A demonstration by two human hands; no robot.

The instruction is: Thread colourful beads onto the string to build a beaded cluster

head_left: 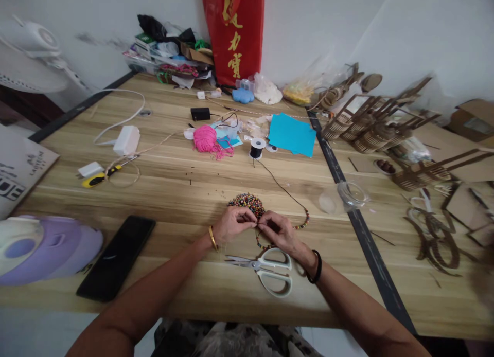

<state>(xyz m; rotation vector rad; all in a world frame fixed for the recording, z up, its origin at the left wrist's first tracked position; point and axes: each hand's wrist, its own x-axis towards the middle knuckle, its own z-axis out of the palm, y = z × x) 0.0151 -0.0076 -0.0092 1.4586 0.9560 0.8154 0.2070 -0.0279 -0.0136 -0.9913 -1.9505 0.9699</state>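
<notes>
My left hand (232, 225) and my right hand (280, 232) meet fingertip to fingertip near the table's front, pinching a thin black cord strung with small coloured beads (303, 224). Just behind my fingers lies a heap of mixed coloured beads (247, 201). The cord (278, 183) runs back to a black thread spool (257, 147). White-handled scissors (270, 268) lie shut on the wood below my hands. Whether a bead sits between my fingertips is too small to see.
A black phone (117, 256) and a purple-white device (42, 248) lie at the left front. Pink yarn (206, 139), blue paper (292, 135), a white charger (125, 140) and a clear jar (345, 196) sit farther back. Brown wooden cut-outs (386, 125) crowd the right table.
</notes>
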